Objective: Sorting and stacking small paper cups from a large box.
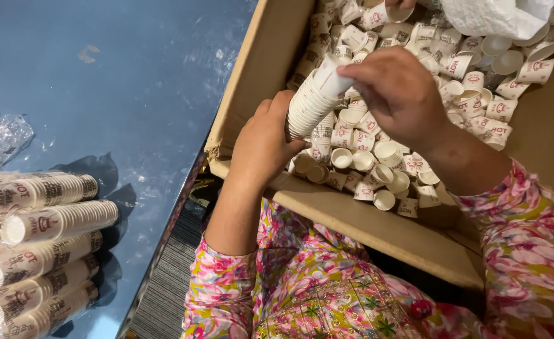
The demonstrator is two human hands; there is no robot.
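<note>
Now — left hand cups cup stack | right hand pinches its top — over box

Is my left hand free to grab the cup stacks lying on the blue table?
Probably not yet: the left hand grips a cup stack inside the box. The table stacks lie unobstructed further left.

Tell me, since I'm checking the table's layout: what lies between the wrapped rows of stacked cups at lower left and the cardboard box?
In the head view, only bare blue table top separates the wrapped cup rows from the cardboard box.
</note>
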